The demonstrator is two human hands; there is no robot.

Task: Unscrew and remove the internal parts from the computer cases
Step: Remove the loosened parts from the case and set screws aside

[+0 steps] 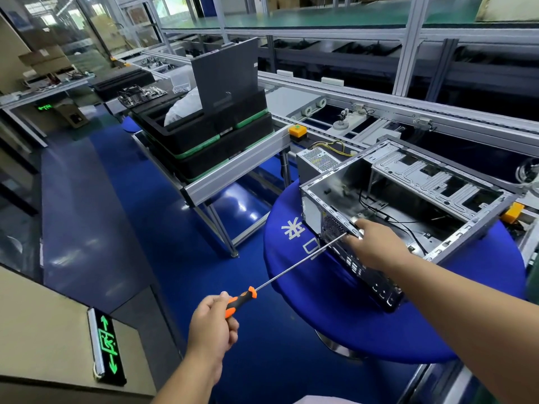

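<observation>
An open grey computer case (414, 196) lies on a round blue table (294, 275), its inside mostly bare apart from black cables. My left hand (213, 325) grips the orange-and-black handle of a long screwdriver (291, 269). The shaft runs up and right to the case's rear panel, and its tip sits by my right fingers. My right hand (376, 246) holds the near top edge of the case's rear panel. A removed power supply (316, 163) with yellow wires rests behind the case, at its left corner.
Stacked black trays with green corners (204, 141) sit on an aluminium stand to the left, with a dark panel (227, 77) upright in them. A roller conveyor (364, 112) runs behind the case. A motherboard (140, 96) lies further back. The floor is blue.
</observation>
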